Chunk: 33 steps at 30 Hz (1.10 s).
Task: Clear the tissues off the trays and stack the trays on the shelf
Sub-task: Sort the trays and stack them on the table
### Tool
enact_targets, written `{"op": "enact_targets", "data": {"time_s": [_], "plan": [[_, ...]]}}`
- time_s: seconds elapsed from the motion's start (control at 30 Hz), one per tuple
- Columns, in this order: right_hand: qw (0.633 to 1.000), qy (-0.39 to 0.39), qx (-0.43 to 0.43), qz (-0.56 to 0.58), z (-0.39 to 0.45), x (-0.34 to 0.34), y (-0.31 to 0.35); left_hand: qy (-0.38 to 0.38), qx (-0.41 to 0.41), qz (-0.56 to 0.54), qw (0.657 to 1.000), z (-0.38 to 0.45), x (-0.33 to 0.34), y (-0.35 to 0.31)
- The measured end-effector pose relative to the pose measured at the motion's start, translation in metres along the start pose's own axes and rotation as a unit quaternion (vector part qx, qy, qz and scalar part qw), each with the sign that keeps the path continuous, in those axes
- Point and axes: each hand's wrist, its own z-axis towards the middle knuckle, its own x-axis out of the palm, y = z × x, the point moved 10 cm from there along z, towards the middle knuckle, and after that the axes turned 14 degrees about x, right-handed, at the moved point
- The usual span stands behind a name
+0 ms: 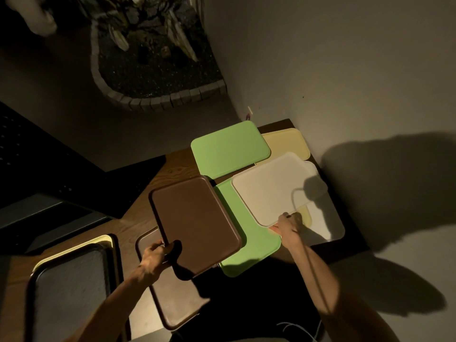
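My left hand (158,255) grips the near edge of a brown tray (195,223), holding it lifted above another brown tray (172,302) on the wooden table (138,223). My right hand (288,224) grips the near corner of a white tray (274,188), raised over a green tray (249,248) and a pale yellow tray edge (308,215). Farther back lie a second green tray (229,149) and a yellow tray (286,141). No tissues show on any tray.
A black tray (71,290) sits on a yellow one (74,245) at the near left. A plain wall (345,70) borders the table on the right. A brick-edged planter (158,99) lies on the floor beyond. Dark furniture (37,169) stands at left.
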Motion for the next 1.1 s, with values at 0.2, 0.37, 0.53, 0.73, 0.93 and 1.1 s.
{"op": "enact_targets", "data": {"time_s": [0.2,0.37,0.53,0.73,0.93,1.1], "plan": [[0.984,-0.005,-0.051,-0.173,0.040,0.004,-0.007,0.031,0.007,-0.003,0.999,-0.009,0.011,-0.017],[0.926,0.043,-0.140,-0.349,-0.012,0.035,0.007,0.064,0.013,-0.024,0.998,-0.015,0.023,-0.025],[0.843,0.060,-0.197,-0.496,-0.048,0.068,0.009,0.080,0.004,-0.053,0.995,-0.023,0.027,-0.029],[0.809,0.083,-0.230,-0.534,-0.060,0.092,0.002,0.104,-0.010,-0.098,0.990,-0.039,0.030,-0.027],[0.788,0.119,-0.238,-0.555,-0.064,0.103,-0.010,0.114,-0.046,-0.131,0.984,-0.045,0.021,-0.003],[0.781,0.164,-0.243,-0.551,-0.069,0.113,-0.034,0.122,-0.097,-0.144,0.977,-0.057,0.006,0.018]]}}
